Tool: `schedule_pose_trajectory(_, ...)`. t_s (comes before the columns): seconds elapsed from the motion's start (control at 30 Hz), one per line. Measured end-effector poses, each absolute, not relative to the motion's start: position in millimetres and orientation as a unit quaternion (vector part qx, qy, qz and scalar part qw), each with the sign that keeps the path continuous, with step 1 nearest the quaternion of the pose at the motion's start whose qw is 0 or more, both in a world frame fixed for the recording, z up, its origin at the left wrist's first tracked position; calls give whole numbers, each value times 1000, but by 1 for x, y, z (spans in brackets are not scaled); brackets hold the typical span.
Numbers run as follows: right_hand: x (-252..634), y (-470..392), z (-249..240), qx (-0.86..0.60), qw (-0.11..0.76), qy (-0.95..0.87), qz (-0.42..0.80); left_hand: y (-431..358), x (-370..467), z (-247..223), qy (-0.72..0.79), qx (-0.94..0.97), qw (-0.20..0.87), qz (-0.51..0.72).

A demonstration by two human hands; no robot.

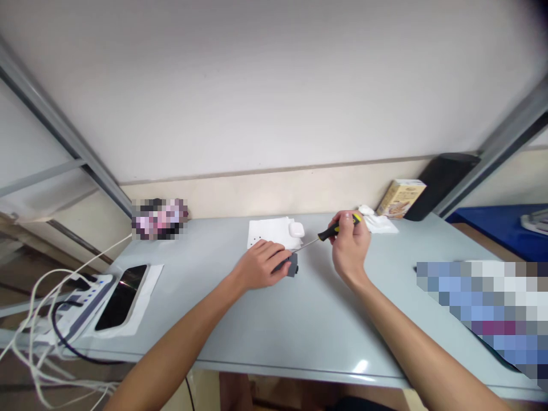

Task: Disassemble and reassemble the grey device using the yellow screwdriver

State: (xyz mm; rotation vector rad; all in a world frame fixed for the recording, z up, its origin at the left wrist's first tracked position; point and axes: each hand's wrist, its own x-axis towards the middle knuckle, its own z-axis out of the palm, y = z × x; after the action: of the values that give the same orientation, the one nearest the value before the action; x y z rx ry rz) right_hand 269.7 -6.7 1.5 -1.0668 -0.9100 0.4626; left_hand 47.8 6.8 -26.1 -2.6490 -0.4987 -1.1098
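My left hand point(262, 265) is closed around a small dark grey block point(293, 266) on the table, its right end showing past my fingers. In my right hand point(350, 245) is a black and yellow screwdriver point(329, 232), gripped by the handle. The metal shaft slants down to the left, and its tip meets the top of the block or lies just by it. Behind the block lies a white paper point(269, 229) with several small dark pieces near its front left edge. A rounded white case point(296, 229) rests on the paper's right side.
A phone point(123, 297) on white paper and a power strip point(88, 305) with tangled cables lie left. At the back right are crumpled tissue point(381, 224), a yellow box point(401, 198) and a black cylinder point(443, 182). Pixelated items sit at back left and right.
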Motion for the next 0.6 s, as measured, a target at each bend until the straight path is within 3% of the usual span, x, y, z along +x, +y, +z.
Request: schedule_pose_trajectory(0.6,273,-10,13,-459,716,-485,202,5,48,-28,-184,-904,93,-374)
